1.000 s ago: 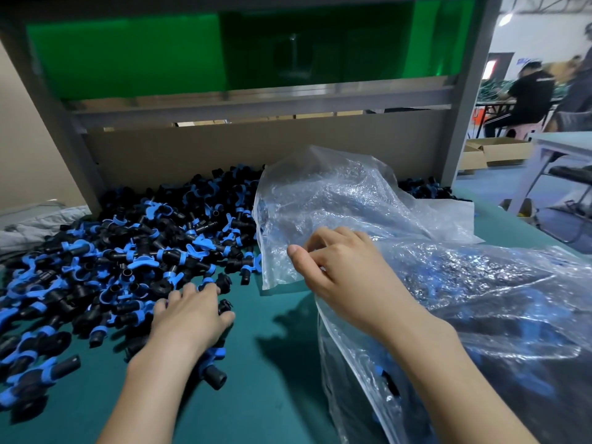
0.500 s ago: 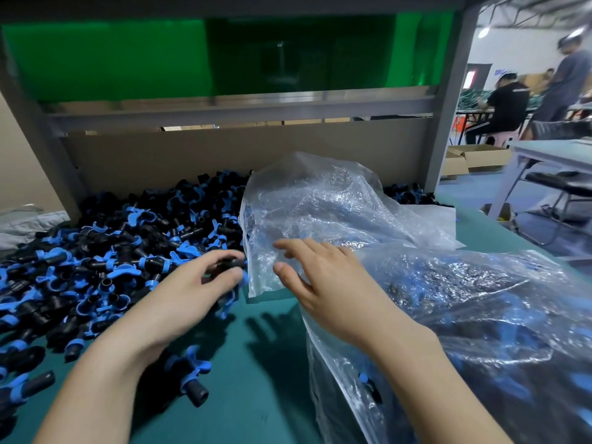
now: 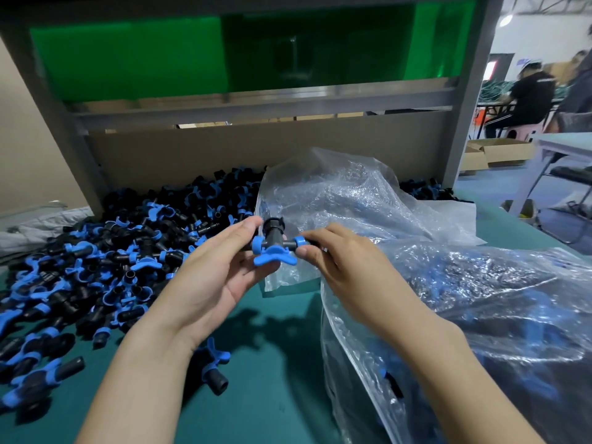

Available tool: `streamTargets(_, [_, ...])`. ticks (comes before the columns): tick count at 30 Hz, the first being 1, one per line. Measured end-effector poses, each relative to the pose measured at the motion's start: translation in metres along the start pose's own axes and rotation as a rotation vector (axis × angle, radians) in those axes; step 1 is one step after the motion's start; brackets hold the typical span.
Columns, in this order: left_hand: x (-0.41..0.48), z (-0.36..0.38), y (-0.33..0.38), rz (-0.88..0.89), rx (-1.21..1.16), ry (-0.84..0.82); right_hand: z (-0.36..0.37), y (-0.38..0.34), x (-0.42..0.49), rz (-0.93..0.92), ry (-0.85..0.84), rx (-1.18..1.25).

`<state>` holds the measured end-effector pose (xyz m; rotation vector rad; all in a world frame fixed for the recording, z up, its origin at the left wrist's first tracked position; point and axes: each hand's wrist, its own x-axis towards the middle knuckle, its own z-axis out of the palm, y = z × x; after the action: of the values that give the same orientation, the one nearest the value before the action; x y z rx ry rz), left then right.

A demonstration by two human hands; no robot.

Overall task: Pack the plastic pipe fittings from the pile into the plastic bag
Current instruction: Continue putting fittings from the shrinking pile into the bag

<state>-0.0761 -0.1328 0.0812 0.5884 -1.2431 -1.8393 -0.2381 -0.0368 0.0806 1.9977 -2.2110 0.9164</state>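
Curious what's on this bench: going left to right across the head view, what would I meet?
pile of fittings → left hand → held fitting → right hand → plastic bag

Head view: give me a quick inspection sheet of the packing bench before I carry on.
Surface: teal table top, visible between pile and bag.
Job's things: pile of fittings on the left; one fitting held up between the hands; plastic bag on the right, fittings already inside.
Clutter: stray fitting by the left forearm; second clear bag, crumpled, behind the hands; pale cloth at the left edge.
Hands: left hand grips the fitting; right hand pinches its other end.
Cables: nothing seen.
Surroundings: grey shelf frame, green panel, cardboard backing; seated person far right.
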Motion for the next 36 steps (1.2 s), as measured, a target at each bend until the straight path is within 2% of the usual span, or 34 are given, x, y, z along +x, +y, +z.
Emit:
streamTargets(9, [0.005,-0.008,-0.001,0.018,0.087,0.090,0.005,0.005,-0.001,0.034,0.176,0.006])
streamTargets(15, [0.004,-0.002,-0.004,0.056,0.388,0.057,0.007,0.005,-0.003,-0.034,0.188,0.041])
streamTargets(20, [0.001,0.001,-0.004,0.197,0.734,0.097,0.008,0.009,-0.002,-0.070,0.170,0.039])
streamTargets(24, [-0.002,0.000,0.001,0.260,0.746,0.086,0.009,0.010,-0.001,-0.073,0.148,0.061])
streamTargets(28, [-0.002,-0.004,0.002,0.240,0.787,0.041,0.010,0.015,0.000,-0.011,0.137,0.112])
streamTargets(36, [-0.001,-0.006,-0.003,0.248,0.887,-0.009,0.009,0.017,0.001,0.010,0.102,0.039])
